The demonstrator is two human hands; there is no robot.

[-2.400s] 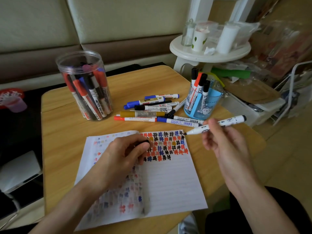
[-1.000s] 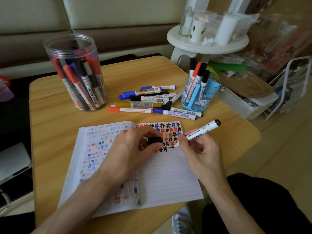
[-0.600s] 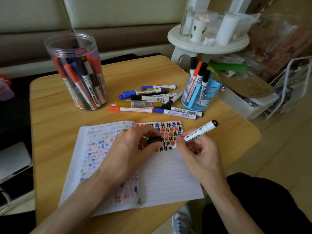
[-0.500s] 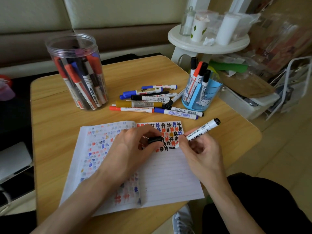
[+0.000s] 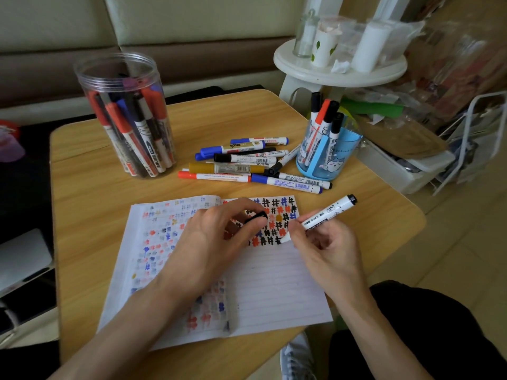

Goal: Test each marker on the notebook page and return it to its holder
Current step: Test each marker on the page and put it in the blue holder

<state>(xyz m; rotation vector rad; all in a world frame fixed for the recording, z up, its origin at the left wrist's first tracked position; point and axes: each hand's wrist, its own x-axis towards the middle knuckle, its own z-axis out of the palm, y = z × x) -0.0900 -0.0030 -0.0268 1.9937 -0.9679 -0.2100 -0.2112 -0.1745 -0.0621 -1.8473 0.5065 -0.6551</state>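
Note:
An open lined notebook (image 5: 274, 286) lies on the wooden table (image 5: 90, 204), its top rows filled with black, blue and red hash marks. My right hand (image 5: 321, 245) grips a white marker (image 5: 321, 218) with its tip on the page, at the end of the lowest row of marks. My left hand (image 5: 216, 242) rests on the notebook and pinches the marker's black cap (image 5: 256, 217). A blue holder (image 5: 326, 157) with several markers stands at the back right. A clear plastic jar (image 5: 129, 119) full of markers stands at the back left.
Several loose markers (image 5: 247, 165) lie in a pile between the jar and the blue holder. A white round side table (image 5: 340, 67) with cups stands behind the table's right corner. White bins (image 5: 406, 165) sit on the floor to the right.
The right hand brought the uncapped marker down from above the table to the page and is now making small strokes there. The left hand stayed on the notebook with the cap.

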